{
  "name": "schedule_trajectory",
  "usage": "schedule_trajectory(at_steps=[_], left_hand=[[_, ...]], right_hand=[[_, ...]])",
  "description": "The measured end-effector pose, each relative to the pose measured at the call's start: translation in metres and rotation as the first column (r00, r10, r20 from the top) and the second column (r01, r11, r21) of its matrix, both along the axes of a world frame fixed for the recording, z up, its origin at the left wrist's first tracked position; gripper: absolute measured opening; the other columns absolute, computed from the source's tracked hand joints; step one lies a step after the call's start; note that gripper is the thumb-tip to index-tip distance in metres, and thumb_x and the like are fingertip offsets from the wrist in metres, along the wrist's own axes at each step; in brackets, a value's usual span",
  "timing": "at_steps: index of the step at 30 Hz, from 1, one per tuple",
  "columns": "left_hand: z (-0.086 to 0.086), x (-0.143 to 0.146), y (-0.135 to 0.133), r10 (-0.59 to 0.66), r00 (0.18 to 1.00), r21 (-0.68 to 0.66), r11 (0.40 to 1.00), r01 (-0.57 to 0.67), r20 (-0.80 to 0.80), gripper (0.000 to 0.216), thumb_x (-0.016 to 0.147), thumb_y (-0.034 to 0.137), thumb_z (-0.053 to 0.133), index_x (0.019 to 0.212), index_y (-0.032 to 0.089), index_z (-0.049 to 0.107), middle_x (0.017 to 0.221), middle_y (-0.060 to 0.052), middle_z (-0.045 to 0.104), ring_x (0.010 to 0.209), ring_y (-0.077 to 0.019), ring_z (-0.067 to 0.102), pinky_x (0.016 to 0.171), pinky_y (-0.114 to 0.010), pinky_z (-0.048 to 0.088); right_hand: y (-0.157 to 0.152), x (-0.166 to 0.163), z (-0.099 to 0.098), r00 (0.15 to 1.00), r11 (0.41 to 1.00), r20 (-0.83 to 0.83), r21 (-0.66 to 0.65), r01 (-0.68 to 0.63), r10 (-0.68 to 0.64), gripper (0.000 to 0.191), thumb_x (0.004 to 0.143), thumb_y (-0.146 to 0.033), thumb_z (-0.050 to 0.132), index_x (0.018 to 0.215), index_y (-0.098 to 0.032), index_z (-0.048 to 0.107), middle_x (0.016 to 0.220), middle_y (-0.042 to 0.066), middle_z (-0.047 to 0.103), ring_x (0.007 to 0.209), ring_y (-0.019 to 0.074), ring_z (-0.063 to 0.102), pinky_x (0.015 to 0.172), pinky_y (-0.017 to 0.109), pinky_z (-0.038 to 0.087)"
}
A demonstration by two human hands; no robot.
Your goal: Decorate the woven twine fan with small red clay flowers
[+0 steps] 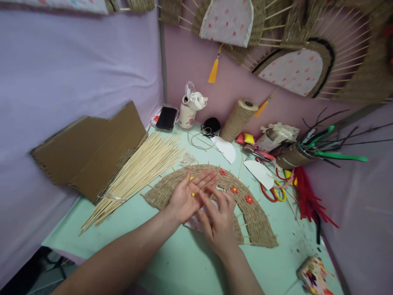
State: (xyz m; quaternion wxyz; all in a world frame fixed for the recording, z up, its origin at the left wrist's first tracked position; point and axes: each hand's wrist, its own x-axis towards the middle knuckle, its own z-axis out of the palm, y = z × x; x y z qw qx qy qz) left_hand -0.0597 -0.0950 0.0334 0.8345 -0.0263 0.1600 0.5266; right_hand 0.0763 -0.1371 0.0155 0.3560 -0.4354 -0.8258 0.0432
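Note:
My left hand [186,200] is turned palm up with its fingers stretched out. On its palm lies a tiny yellow ball [193,194], perhaps of clay. My right hand [218,219] reaches over the left fingers, its own fingers bent and apart, with nothing visible between them. Beneath both hands is a woven twine fan [260,225] on thin sticks, partly hidden by them. Red flowers with yellow centres sit along its band, among them one flower [234,189] near the middle and another flower [249,199] farther right. Some yellow [192,178] shows just behind my left thumb.
Thin sticks [138,172] and folded cardboard [92,151] lie at left. Behind stand a phone [167,118], a white bottle [188,112] and a twine spool [238,121]. At right are scissors [280,190], red pipe cleaners [307,196] and a paint-stained block [315,274].

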Motion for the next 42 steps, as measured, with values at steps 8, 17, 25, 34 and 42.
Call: schedule_trajectory(at_steps=[8, 17, 25, 34, 42], left_hand=[[-0.0012, -0.0026, -0.0011, -0.019, 1.000, 0.059, 0.998, 0.020, -0.005, 0.059, 0.098, 0.052, 0.035, 0.135, 0.010, 0.051, 0.130, -0.019, 0.062, 0.126, -0.0287, 0.056, 0.110, -0.043, 0.037], [-0.0011, -0.0059, -0.0019, -0.050, 0.998, 0.095, 0.994, 0.046, 0.034, 0.071, 0.092, 0.065, 0.036, 0.143, 0.016, 0.044, 0.137, -0.018, 0.056, 0.128, -0.0305, 0.053, 0.110, -0.048, 0.035], [0.0001, -0.0073, -0.0018, -0.082, 0.996, 0.099, 0.992, 0.077, 0.044, 0.071, 0.091, 0.065, 0.038, 0.143, 0.017, 0.044, 0.135, -0.018, 0.057, 0.127, -0.0300, 0.054, 0.107, -0.046, 0.038], [0.0029, -0.0070, -0.0024, -0.078, 0.995, 0.106, 0.992, 0.071, 0.061, 0.067, 0.092, 0.063, 0.038, 0.141, 0.018, 0.045, 0.131, -0.018, 0.060, 0.125, -0.0306, 0.055, 0.106, -0.049, 0.039], [0.0006, -0.0060, -0.0026, -0.086, 0.995, 0.082, 0.993, 0.082, 0.047, 0.065, 0.092, 0.063, 0.039, 0.137, 0.016, 0.048, 0.128, -0.018, 0.061, 0.121, -0.0295, 0.058, 0.104, -0.045, 0.041]], right_hand=[[-0.0027, -0.0109, -0.0001, 0.992, 1.000, 0.122, 0.020, -0.017, 0.014, 0.037, 0.097, -0.037, 0.046, 0.130, -0.026, 0.058, 0.141, 0.011, 0.047, 0.123, 0.0309, 0.038, 0.107, 0.058, 0.022], [-0.0005, -0.0093, -0.0026, 0.988, 1.000, 0.153, -0.003, 0.003, -0.002, 0.041, 0.098, -0.041, 0.044, 0.134, -0.028, 0.055, 0.150, 0.012, 0.035, 0.130, 0.0336, 0.032, 0.107, 0.061, 0.023], [-0.0005, -0.0069, -0.0034, 0.990, 1.000, 0.142, -0.005, 0.014, -0.014, 0.041, 0.096, -0.042, 0.046, 0.135, -0.030, 0.055, 0.152, 0.012, 0.033, 0.131, 0.0343, 0.032, 0.106, 0.061, 0.027], [0.0003, -0.0069, -0.0020, 0.992, 1.000, 0.127, -0.006, 0.000, 0.001, 0.041, 0.095, -0.041, 0.049, 0.134, -0.031, 0.056, 0.152, 0.011, 0.035, 0.131, 0.0350, 0.032, 0.105, 0.063, 0.028], [0.0026, -0.0075, -0.0011, 0.998, 0.999, 0.066, -0.045, 0.010, -0.007, 0.037, 0.097, -0.036, 0.048, 0.131, -0.028, 0.058, 0.150, 0.011, 0.038, 0.131, 0.0328, 0.033, 0.106, 0.061, 0.028]])
